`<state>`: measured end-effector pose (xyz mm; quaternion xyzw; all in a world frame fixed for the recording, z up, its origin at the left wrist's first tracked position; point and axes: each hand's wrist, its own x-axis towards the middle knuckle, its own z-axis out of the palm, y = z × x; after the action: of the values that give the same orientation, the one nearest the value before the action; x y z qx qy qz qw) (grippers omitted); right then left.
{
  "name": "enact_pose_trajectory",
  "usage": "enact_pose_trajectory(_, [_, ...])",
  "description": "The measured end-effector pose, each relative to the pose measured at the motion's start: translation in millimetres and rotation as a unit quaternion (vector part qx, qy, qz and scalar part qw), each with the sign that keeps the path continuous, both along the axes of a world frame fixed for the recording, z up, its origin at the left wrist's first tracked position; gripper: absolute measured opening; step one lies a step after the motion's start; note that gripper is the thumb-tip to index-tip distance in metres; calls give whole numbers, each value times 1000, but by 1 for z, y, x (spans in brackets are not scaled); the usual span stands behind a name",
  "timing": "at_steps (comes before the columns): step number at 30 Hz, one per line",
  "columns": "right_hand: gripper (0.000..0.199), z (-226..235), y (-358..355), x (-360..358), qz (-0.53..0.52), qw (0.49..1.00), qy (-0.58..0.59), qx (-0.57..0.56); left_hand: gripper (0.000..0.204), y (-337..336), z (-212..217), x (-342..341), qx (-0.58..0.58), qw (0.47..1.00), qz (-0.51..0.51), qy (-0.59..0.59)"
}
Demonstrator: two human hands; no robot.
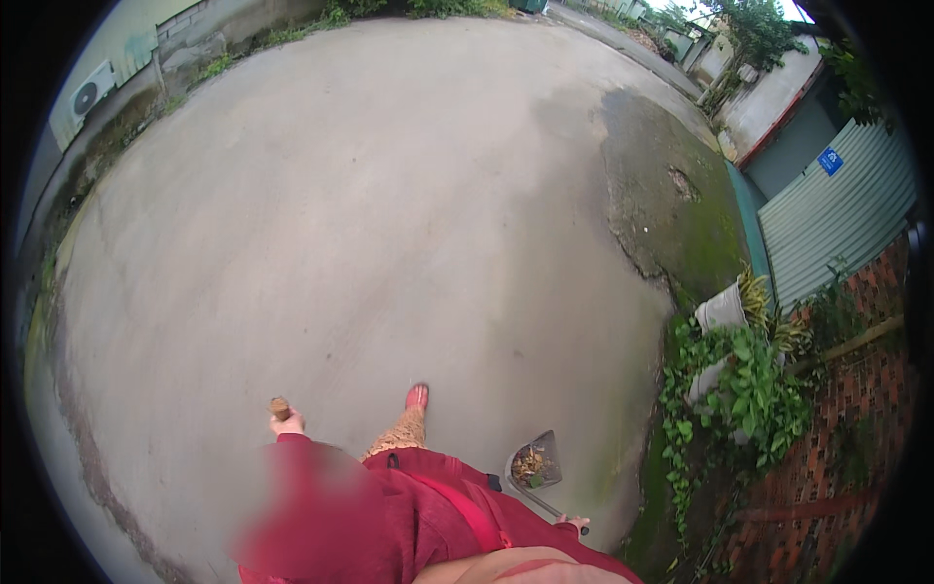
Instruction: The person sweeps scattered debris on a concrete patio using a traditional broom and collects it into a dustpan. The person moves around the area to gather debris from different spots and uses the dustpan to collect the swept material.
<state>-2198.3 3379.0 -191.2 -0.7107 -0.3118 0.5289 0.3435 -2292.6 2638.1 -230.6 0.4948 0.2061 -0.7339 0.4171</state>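
My left hand (290, 424), at the end of a red sleeve, is closed around a short brown object (279, 406). Only its blunt end sticks out above my fingers, too small to tell its kind. Low on my right side, my right hand (574, 523) grips the dark end of a long thin handle. That handle runs to a dustpan (550, 450), which hangs or rests just over the pavement; I cannot tell which. Inside the dustpan lie dry brown and yellow leaves (531, 466) with a bit of green.
Grey concrete pavement (389, 195) spreads ahead of my red shoe (416, 395). On the right are a mossy patch (671, 195), a white pot (722, 310), leafy plants (744, 389) and a corrugated metal gate (827, 224). A wall with an air-conditioner unit (91, 90) borders the left.
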Motion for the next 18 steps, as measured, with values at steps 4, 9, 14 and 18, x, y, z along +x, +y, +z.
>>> enact_pose_trajectory(4, [52,37,-7,-149,29,999,12,-7,13,45,60,-218,-70,987,-133,54])
enact_pose_trajectory(9, [49,60,-51,-336,23,999,-27,-5,10,49,156,-457,52,972,-112,199])
enact_pose_trajectory(14, [48,65,-98,-527,-13,953,-293,76,4,23,178,-622,218,892,6,397])
enact_pose_trajectory(18, [48,51,-87,-639,1,946,-310,98,21,11,224,-717,287,830,157,452])
